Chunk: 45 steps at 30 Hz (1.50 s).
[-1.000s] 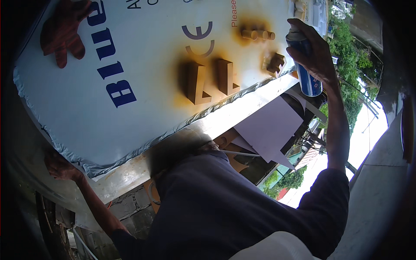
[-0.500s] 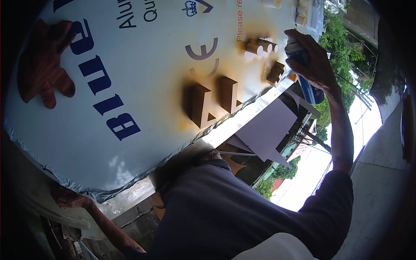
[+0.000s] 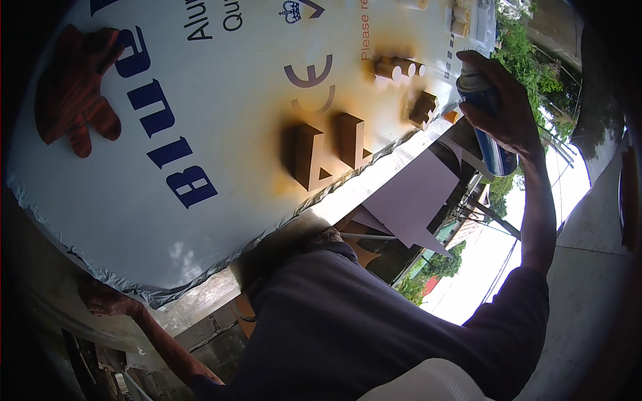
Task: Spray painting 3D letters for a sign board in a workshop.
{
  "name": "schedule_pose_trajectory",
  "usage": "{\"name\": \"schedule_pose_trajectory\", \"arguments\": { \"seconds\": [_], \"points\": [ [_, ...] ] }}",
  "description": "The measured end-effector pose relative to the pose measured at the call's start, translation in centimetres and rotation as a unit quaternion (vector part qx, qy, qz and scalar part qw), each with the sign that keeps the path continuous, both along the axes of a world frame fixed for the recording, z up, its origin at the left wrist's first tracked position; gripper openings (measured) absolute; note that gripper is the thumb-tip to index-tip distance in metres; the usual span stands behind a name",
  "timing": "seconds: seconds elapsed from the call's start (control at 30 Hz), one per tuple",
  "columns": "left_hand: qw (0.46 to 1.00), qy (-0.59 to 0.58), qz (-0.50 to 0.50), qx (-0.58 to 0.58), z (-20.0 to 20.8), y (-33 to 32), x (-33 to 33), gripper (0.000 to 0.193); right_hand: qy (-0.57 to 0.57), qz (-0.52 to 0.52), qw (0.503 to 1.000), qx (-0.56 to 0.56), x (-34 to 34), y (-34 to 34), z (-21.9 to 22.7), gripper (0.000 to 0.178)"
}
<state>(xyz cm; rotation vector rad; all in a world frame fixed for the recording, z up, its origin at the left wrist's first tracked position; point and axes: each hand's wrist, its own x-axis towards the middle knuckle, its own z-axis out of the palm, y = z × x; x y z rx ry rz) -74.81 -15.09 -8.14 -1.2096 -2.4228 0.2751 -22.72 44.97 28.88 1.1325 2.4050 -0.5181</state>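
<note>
My right hand (image 3: 513, 110) is wrapped round a blue spray can (image 3: 493, 152), the index finger bent over its white top. The can tilts beyond the far right edge of a white printed sheet (image 3: 227, 127) covering a worktop. On the sheet, nearest the can, stand a small brown notched block (image 3: 422, 107) and several short brown cylinders (image 3: 388, 69). Two taller brown angular pieces (image 3: 309, 157) stand closer to me, with brown overspray around them. My left hand (image 3: 105, 299) is low at the left, by the sheet's near edge; shadow obscures its fingers.
A red and black work glove (image 3: 80, 100) lies on the sheet at the left. More pale pieces (image 3: 460, 21) stand at the far end. Past the crumpled sheet edge, flat grey-purple offcuts (image 3: 414, 194) lie lower down. Trees (image 3: 518, 67) show beyond.
My right hand and the spray can have moved a little to the right and down, away from the brown pieces. The left hand stays at the edge. The view has shifted slightly.
</note>
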Motion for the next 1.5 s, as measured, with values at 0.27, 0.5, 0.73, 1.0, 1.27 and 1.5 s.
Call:
{"name": "schedule_pose_trajectory", "arguments": {
  "seconds": [0.27,0.5,0.73,1.0,1.27,1.5],
  "points": [
    [0.998,-0.025,-0.042,0.043,-1.2,-1.7,-0.8,0.058,-0.046,0.022,0.999,-0.006,0.3,0.4,-1.6,0.068],
    [1.0,-0.007,-0.002,-0.02,0.7,0.8,0.6,0.055,-0.088,0.018,0.996,0.01,0.2,0.2,-1.1,0.068],
    [1.0,-0.019,0.005,0.014,2.7,4.1,2.0,0.046,-0.075,0.01,0.997,0.02,0.6,-0.1,-1.1,0.067],
    [0.999,-0.026,-0.022,0.021,3.2,4.8,2.5,0.046,-0.028,0.005,1.0,0.003,0.5,-0.6,-1.7,0.069],
    [1.0,-0.001,-0.013,0.025,2.2,3.6,1.6,0.044,-0.002,0.021,0.999,0.028,1.1,-0.5,-2.4,0.069],
    [1.0,-0.007,-0.017,-0.002,3.0,4.4,1.6,0.044,-0.024,-0.017,0.999,0.019,1.9,-0.5,-2.5,0.069]
  ]
}}
